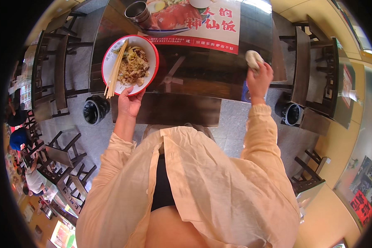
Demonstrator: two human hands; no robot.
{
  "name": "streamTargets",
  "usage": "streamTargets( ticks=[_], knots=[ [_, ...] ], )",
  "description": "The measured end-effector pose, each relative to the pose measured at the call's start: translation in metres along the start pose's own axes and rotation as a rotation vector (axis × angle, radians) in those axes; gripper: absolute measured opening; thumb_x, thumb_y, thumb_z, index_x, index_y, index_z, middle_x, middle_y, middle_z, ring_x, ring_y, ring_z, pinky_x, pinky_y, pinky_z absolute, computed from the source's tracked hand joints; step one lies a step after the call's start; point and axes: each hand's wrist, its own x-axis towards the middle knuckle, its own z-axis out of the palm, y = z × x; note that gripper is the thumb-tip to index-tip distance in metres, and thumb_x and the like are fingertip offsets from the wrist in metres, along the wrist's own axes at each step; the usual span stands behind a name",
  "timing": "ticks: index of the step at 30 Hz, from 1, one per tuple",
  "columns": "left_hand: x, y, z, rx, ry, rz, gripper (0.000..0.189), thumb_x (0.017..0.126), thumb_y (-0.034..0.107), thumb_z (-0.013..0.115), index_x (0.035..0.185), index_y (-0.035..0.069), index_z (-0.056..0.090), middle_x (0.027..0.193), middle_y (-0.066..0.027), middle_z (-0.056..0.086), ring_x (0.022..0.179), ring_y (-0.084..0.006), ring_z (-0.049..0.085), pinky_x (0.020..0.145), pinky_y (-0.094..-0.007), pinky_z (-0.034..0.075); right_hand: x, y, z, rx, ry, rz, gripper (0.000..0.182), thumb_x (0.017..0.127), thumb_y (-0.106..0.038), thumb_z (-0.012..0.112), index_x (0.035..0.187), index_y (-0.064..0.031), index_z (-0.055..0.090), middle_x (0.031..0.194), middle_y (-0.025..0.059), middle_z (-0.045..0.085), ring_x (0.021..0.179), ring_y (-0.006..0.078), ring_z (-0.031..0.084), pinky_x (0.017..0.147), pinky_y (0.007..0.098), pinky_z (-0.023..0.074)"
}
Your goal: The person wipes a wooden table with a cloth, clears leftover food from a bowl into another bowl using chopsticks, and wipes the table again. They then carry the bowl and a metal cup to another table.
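My left hand (130, 101) grips the near rim of a white bowl (107, 66) with a red edge. Rice mixed with chopped food (133, 68) lies inside it, and several wooden chopsticks (115, 73) rest across its left side, their ends jutting past the rim. Over the right part of the dark tabletop (201, 74), my right hand (260, 80) holds a bunched pale cloth (253, 58). Whether the cloth touches the surface, I cannot tell.
Stacked metal cups (137, 13) stand at the table's far left, beside a printed food poster (217, 28). A wooden bench (167, 108) runs along the near side. Lined bins (95, 110) sit on the floor at both sides. Other people (35, 179) are at far left.
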Motion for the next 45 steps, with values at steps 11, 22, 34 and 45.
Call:
streamTargets(
  ticks=[11, 22, 34, 45],
  knots=[
    [-0.008, 0.026, -0.015, 0.092, 0.002, -0.043, 0.056, 0.082, -0.004, 0.05, 0.136, 0.003, 0.036, 0.129, -0.0152, 0.05, 0.116, -0.0333, 0.053, 0.09, -0.0494, 0.053, -0.051, 0.056, 0.006, -0.284, -0.042, 0.198, 0.038, 0.082, -0.026, 0.063, 0.117, -0.0119, 0.06, 0.124, 0.0175, 0.051, 0.111, 0.0366, 0.047, 0.095, 0.0446, 0.0359],
    [-0.054, 0.162, -0.148, 0.068, 0.154, 0.052, 0.057, 0.08, -0.003, 0.052, 0.135, 0.005, 0.039, 0.13, -0.0124, 0.052, 0.116, -0.0297, 0.055, 0.089, -0.0455, 0.053, -0.096, -0.247, 0.138, -0.063, -0.162, 0.011, 0.044, 0.074, -0.013, 0.065, 0.117, -0.0075, 0.062, 0.13, 0.0265, 0.046, 0.115, 0.0414, 0.043, 0.094, 0.0475, 0.0352],
    [-0.083, 0.231, -0.218, 0.063, 0.235, 0.214, 0.061, 0.081, -0.001, 0.052, 0.139, 0.002, 0.032, 0.133, -0.0173, 0.048, 0.115, -0.0328, 0.055, 0.084, -0.0437, 0.056, -0.124, -0.516, 0.292, 0.418, -0.597, -0.578, 0.029, 0.072, -0.012, 0.059, 0.098, -0.0172, 0.068, 0.112, 0.0051, 0.054, 0.103, 0.0258, 0.049, 0.082, 0.0402, 0.037],
    [-0.085, 0.225, -0.17, -0.015, 0.148, 0.239, 0.06, 0.082, -0.003, 0.053, 0.139, 0.004, 0.034, 0.134, -0.0168, 0.048, 0.117, -0.0333, 0.054, 0.091, -0.0466, 0.054, -0.033, -0.338, 0.222, 0.203, -0.313, -0.42, 0.035, 0.067, -0.01, 0.064, 0.1, -0.0213, 0.068, 0.114, 0.0032, 0.056, 0.096, 0.0286, 0.054, 0.08, 0.0427, 0.0451]
  ],
)
